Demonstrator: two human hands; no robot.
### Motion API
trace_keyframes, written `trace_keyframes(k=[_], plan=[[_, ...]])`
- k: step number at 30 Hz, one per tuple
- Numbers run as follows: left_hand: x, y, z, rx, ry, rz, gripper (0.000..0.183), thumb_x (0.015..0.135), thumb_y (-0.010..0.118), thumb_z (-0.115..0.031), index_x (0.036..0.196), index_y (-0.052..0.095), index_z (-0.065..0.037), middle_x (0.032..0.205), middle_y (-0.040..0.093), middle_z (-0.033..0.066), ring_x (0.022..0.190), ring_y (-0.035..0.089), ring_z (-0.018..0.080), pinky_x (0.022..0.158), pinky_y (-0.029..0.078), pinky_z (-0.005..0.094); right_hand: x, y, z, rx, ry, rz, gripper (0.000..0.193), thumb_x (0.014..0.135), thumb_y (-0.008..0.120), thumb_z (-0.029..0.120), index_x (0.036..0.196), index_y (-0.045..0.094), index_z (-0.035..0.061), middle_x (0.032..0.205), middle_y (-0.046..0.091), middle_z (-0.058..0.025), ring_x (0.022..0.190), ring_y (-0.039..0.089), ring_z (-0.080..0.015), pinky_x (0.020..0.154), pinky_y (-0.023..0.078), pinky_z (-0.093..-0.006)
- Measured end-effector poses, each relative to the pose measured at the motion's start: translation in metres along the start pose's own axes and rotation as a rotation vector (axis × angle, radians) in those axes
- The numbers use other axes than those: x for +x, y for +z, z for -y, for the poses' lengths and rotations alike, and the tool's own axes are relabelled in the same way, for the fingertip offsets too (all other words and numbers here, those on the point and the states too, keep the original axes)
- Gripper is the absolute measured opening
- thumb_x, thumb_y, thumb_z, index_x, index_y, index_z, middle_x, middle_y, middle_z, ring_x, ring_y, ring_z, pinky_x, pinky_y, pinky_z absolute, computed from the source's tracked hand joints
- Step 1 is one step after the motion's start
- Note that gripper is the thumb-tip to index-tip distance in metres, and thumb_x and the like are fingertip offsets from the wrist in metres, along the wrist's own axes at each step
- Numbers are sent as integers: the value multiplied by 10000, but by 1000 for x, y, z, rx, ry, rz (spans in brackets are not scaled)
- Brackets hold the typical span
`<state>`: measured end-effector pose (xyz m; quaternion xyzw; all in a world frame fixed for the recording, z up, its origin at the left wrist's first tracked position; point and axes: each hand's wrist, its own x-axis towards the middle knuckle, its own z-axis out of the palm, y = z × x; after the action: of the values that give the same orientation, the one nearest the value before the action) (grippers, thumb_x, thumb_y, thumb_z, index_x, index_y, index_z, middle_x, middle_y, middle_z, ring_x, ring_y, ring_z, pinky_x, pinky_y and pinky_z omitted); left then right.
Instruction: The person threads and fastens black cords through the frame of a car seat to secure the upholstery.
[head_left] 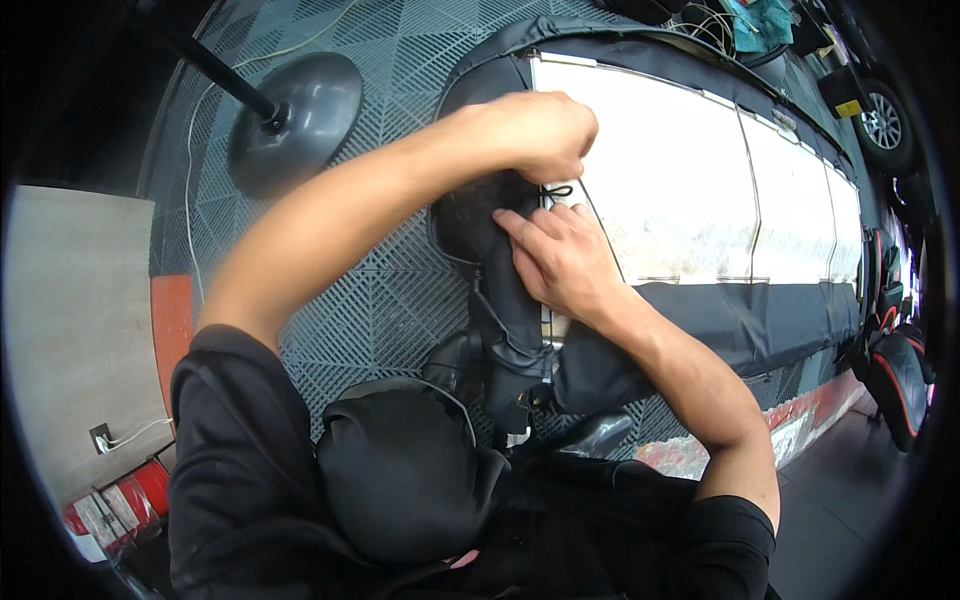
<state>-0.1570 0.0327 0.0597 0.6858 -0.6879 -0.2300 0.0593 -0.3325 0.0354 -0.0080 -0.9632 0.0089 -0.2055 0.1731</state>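
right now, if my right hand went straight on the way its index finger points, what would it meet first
Your right hand would most likely meet the black leather-like cover at the left end of the white panel first; whether it already touches is hard to tell.

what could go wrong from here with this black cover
The small black loop between the left hand and right hand might snag or slip. The black cover is wrinkled beside the right hand, so creases might set in.
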Motion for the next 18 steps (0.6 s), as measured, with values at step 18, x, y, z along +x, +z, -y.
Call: trace_keyframes(k=[18], plan=[[-109,74,33,-275,-25,-432,229,881,721,-195,1040,698,-32,926,602,83,904,608,232,802,511,356,-23,-49,-43,0,404,183,257,875,686,189,1072,644,30,984,626,-142,966,632,-336,883,501,-429]])
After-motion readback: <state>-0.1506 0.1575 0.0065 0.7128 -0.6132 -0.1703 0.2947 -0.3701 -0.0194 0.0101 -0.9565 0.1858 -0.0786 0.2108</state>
